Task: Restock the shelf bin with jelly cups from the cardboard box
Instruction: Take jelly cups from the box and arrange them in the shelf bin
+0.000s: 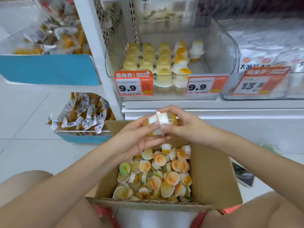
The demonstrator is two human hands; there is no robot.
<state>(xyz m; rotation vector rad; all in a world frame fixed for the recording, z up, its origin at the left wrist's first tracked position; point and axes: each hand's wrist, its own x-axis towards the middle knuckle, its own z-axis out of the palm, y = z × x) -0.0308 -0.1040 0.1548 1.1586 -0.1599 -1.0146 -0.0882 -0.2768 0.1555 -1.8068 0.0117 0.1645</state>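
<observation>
Low in the frame, the box [212, 175] is full of loose cups [158, 171], so most of the restocking looks still to do. Above it, at centre, the left hand [138, 134] and right hand [185, 127] each grip a cup [162, 123], the two pressed together. Farther up, the bin [228, 45] holds five rows, with bare floor at its right.

White shelf [213, 106], clear bin [227, 46] on it, cardboard box [212, 175] on floor [24, 112]
</observation>
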